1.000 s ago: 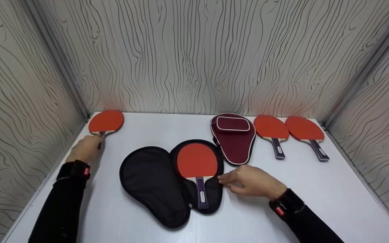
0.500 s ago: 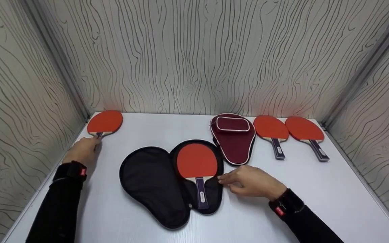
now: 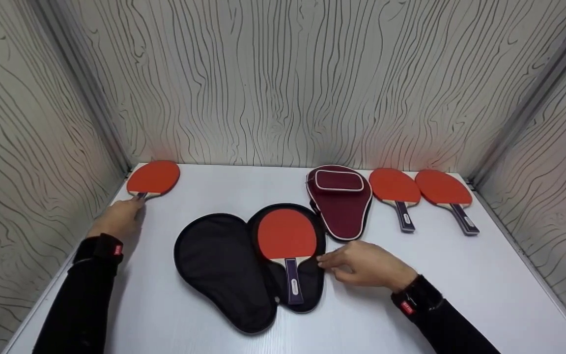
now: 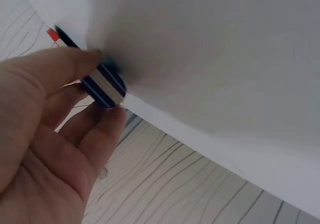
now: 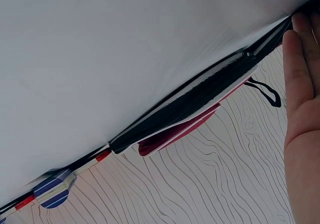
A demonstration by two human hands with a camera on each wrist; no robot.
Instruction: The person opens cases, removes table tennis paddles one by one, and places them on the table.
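The left hand [image 3: 118, 215] lies at the far left of the white tabletop [image 3: 243, 182], at the handle of a red paddle [image 3: 154, 178] that rests flat near the left corner. In the left wrist view the thumb and fingers [image 4: 100, 134] pinch the striped end of this handle [image 4: 104, 85], so the grip is closed on the paddle.

The right hand [image 3: 366, 264] rests on the tabletop just right of an open black case [image 3: 224, 265]. Its fingertips touch the right edge of the case, close to the zipper. In the right wrist view the fingers [image 5: 300, 84] look straight along the case edge [image 5: 200, 99], so the grip seems released and only pressing, though this view is narrow and it is hard to be sure.

The case lies unfolded in the middle of the tabletop, with two halves side by side. A second red paddle [image 3: 287, 236] lies in the right half, with the blade toward the wall and the purple handle toward the person.

Behind the case, near the wall, lies a closed maroon case [image 3: 340, 204] with white trim. To its right two more red paddles [image 3: 395, 188] [image 3: 442, 189] lie side by side, their handles toward the person. Both arms have black sleeves and a wrist strap [image 3: 103, 248].
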